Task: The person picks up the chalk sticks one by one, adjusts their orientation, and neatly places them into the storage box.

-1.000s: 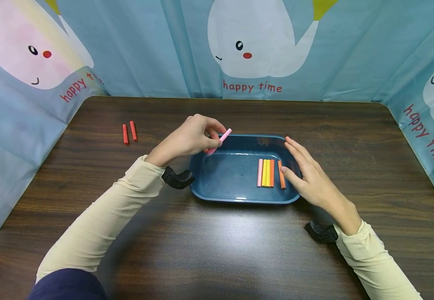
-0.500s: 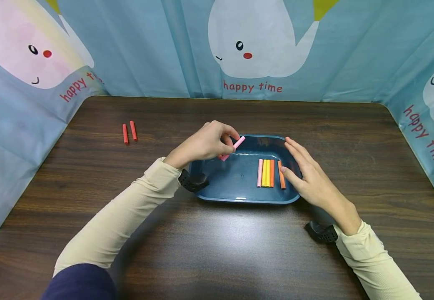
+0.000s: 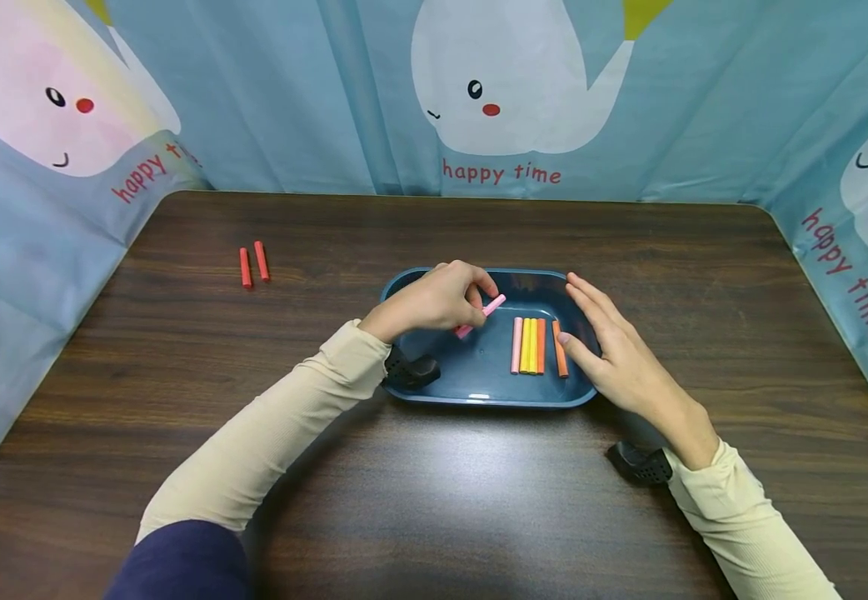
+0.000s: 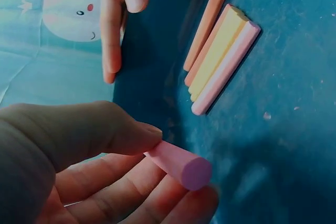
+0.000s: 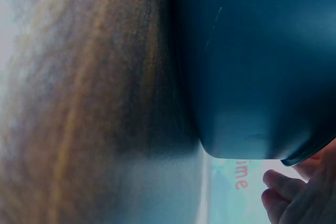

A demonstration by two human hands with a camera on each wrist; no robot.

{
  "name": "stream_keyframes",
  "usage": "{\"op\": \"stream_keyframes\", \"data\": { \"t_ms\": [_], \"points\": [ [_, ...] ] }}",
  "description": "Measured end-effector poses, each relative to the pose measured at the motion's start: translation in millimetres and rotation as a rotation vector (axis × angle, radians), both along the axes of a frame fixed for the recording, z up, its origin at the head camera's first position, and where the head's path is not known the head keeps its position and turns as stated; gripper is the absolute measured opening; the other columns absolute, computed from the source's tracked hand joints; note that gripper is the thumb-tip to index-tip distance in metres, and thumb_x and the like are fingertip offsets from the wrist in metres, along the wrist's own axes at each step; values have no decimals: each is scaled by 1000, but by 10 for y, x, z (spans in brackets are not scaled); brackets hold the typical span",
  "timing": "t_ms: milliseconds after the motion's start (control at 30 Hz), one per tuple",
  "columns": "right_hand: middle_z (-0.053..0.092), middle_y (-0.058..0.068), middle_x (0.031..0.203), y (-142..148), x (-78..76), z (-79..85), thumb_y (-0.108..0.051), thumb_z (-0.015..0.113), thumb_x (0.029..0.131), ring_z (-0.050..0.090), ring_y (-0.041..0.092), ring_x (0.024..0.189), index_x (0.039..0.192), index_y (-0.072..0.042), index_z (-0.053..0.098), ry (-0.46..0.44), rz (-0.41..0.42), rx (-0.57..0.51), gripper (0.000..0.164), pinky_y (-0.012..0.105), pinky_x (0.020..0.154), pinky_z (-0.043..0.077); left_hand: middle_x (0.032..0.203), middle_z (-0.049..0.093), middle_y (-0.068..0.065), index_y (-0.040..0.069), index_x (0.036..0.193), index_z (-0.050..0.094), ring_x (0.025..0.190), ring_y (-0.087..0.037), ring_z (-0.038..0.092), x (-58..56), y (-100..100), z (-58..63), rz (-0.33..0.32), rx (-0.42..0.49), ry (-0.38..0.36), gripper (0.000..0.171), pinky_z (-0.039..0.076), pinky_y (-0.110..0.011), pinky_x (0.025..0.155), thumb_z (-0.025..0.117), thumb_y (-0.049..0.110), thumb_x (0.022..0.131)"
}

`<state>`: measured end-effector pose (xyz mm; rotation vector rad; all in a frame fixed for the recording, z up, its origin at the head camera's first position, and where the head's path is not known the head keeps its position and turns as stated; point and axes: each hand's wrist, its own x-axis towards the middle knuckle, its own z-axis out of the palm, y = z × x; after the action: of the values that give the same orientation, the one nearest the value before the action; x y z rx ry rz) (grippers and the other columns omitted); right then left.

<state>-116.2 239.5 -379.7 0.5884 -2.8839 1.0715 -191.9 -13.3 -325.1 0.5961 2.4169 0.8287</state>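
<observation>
Pinches pink stick [image 3: 496, 305] in left fingers [image 3: 486, 282], over blue tray [image 3: 471, 372]; rests right fingers [image 3: 596, 305], straight and spread from thumb [image 3: 582, 353], at tray's right rim.

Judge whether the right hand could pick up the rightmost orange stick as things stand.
Probably yes: the right hand is at the tray rim, its thumb near the rightmost orange stick, with nothing visible between them.

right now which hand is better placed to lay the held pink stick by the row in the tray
Left, I'd say: the left hand pinches the held pink stick over the tray, close to the row of sticks. The right hand holds no stick and sits at the tray's right end.
</observation>
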Motion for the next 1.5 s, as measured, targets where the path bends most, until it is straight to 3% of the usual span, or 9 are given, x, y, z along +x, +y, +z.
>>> {"op": "stream_keyframes", "data": {
  "t_ms": [433, 833, 1100, 1500],
  "points": [
    [22, 10, 165, -16, -17, 3, -22, 57, 99, 27, 35, 149, 156, -3, 26, 0, 5, -13, 67, 64, 112, 29, 74, 58, -4, 7, 135, 55, 55, -14, 56, 4, 125, -139, -20, 0, -41, 42, 46, -20, 53, 65, 13, 95],
    [21, 11, 165, -11, -27, 11, -23, 56, 99, 27, 36, 149, 155, -2, 27, 1, 1, -4, 66, 65, 112, 30, 64, 55, -1, 8, 125, 58, 51, -11, 51, -13, 213, -251, -21, -47, -37, 36, 39, -19, 49, 69, 19, 93],
    [21, 11, 165, -11, -23, 10, -21, 57, 99, 27, 35, 149, 156, -3, 26, -9, 3, -5, 67, 65, 112, 29, 78, 67, -7, 6, 122, 57, 59, -14, 59, -11, 217, -293, 2, 22, -46, 33, 44, -20, 54, 69, 20, 94],
    [20, 10, 165, 1, -8, 9, -22, 57, 100, 26, 35, 149, 156, -3, 26, -19, -3, -3, 67, 65, 112, 29, 82, 62, -5, 8, 120, 61, 64, -13, 54, -8, 216, -310, -31, 37, 37, 27, 42, -21, 58, 67, 17, 95]
  ]
}}
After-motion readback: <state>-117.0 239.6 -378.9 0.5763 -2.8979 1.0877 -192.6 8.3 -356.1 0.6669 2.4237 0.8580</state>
